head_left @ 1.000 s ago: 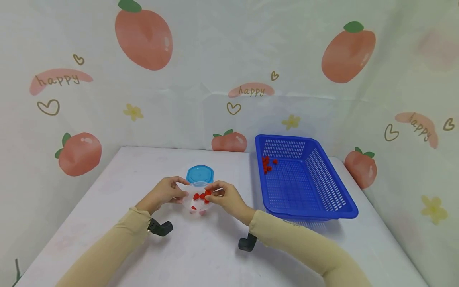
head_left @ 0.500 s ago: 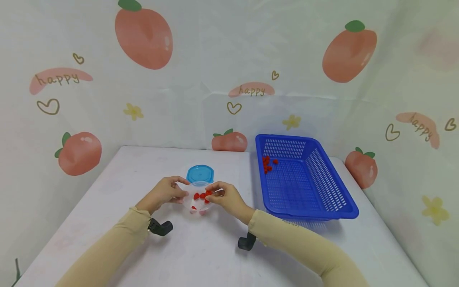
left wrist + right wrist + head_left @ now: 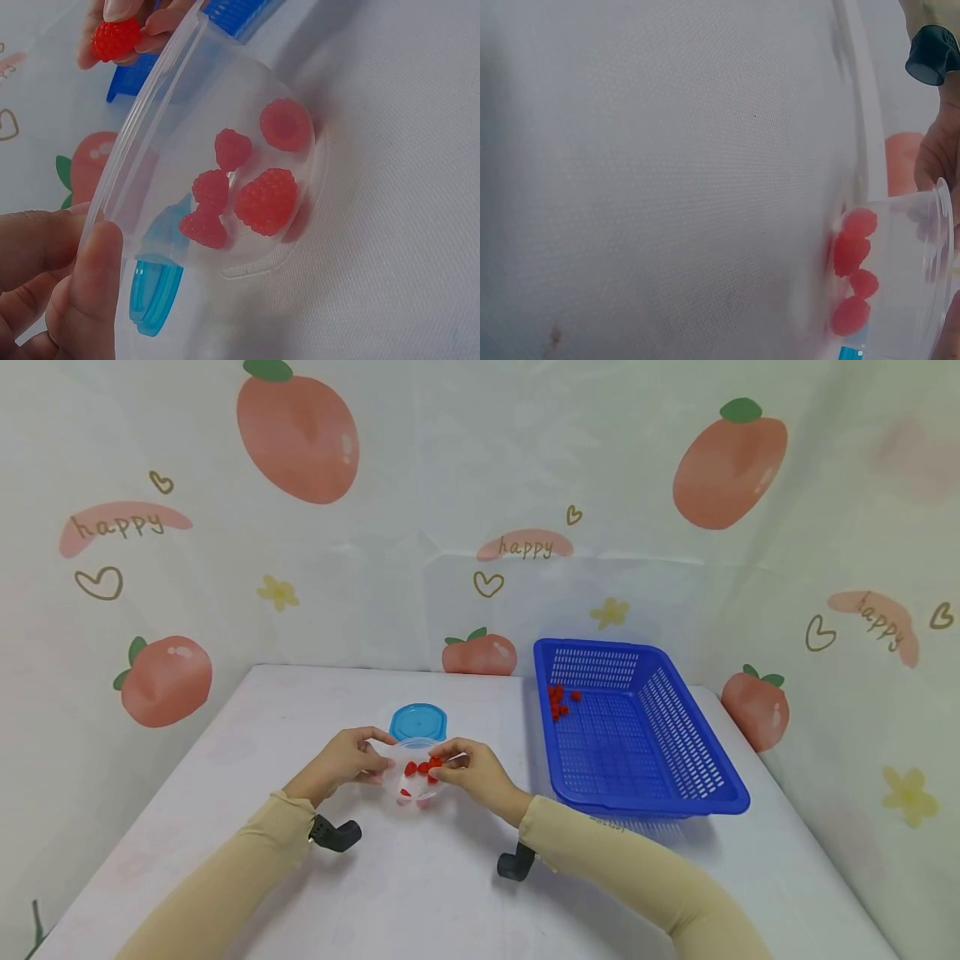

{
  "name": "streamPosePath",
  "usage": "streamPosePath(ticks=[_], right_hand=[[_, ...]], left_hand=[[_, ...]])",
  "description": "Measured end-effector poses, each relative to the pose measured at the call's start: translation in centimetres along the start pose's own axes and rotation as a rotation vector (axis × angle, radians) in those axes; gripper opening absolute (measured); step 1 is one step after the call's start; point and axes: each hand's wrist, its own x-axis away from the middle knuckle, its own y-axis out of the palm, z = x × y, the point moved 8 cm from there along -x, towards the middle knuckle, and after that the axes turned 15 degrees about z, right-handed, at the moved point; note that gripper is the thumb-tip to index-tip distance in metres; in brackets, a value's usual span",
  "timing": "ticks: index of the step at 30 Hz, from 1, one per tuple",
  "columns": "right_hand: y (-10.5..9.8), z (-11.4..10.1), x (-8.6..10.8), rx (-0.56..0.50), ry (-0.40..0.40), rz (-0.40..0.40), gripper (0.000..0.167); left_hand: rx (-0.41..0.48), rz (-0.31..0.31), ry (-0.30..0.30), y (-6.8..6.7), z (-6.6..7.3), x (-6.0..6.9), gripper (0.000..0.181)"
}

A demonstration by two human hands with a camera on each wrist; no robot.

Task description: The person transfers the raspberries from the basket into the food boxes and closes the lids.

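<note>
A clear plastic tub (image 3: 240, 82) stands on the white table, with several red raspberries (image 3: 266, 202) lying at its bottom. My left hand (image 3: 347, 762) grips the tub's rim at the left, the thumb on the near wall in the left wrist view. Over the tub's right side is my right hand (image 3: 480, 775). Between its thumb and fingers it pinches one raspberry (image 3: 116, 39), held just above the rim. Only a small part of the right hand shows at the edge of its own wrist view.
Behind the tub lies a blue lid (image 3: 418, 723). To the right stands a blue slotted basket (image 3: 622, 756), with several raspberries (image 3: 556, 700) in its far left corner. A printed cloth (image 3: 375, 585) hangs behind the table.
</note>
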Motion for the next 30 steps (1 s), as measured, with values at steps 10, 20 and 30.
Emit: streamPosePath(ticks=[10,20,30], right_hand=[[-0.1,-0.1,0.0,0.006,-0.009,-0.003,0.026],[-0.1,0.0,0.0,-0.034,0.012,-0.029,0.027],[-1.8,-3.3,1.5,-0.163,-0.022,-0.141,0.030]], left_hand=[[0.009,-0.004,-0.005,0.0,0.0,-0.1,0.046],[0.005,-0.005,0.004,0.0,0.2,0.1,0.046],[0.005,-0.004,-0.002,0.0,0.1,0.1,0.045]])
